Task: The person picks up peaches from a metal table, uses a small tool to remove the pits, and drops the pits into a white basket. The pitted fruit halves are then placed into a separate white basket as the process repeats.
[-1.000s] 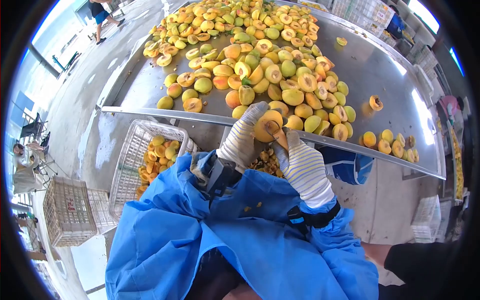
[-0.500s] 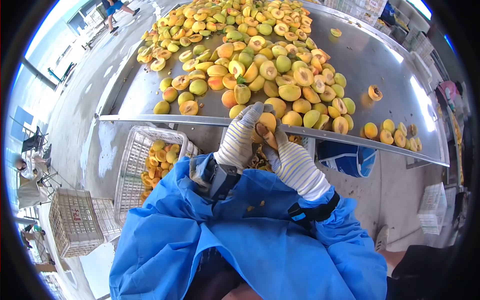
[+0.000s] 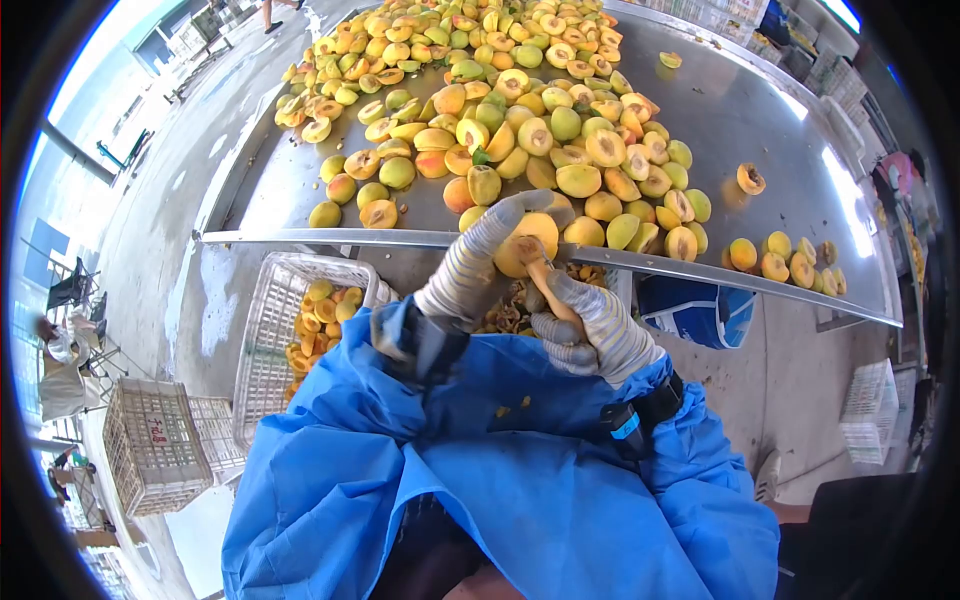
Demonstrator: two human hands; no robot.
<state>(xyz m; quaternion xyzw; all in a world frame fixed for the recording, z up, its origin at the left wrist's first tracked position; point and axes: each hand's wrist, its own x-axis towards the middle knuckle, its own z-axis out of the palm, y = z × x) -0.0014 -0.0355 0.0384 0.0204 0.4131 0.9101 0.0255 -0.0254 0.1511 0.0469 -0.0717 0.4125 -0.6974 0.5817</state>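
Observation:
My left hand (image 3: 478, 262), in a striped glove, is closed round a halved yellow peach (image 3: 541, 230) just over the table's front edge. The cut face is turned toward me. In my gloved right hand (image 3: 600, 330) is a pitting tool with a wooden handle (image 3: 556, 296). Its tip meets the middle of the peach half; the working end is too small to make out. Beyond my hands lies a large heap of peach halves (image 3: 580, 181) on the metal table (image 3: 725, 130).
A white plastic crate (image 3: 262, 335) holding peach halves stands below the table at left. Dark scraps lie under my hands. A blue bag (image 3: 690, 312) sits below the table at right. More crates (image 3: 150, 440) stand on the floor; a seated person (image 3: 62, 345) is at far left.
My right hand has moved down and right, showing more of the wooden handle. The peach half has tilted to show more of its cut face. A walking person has nearly left the view.

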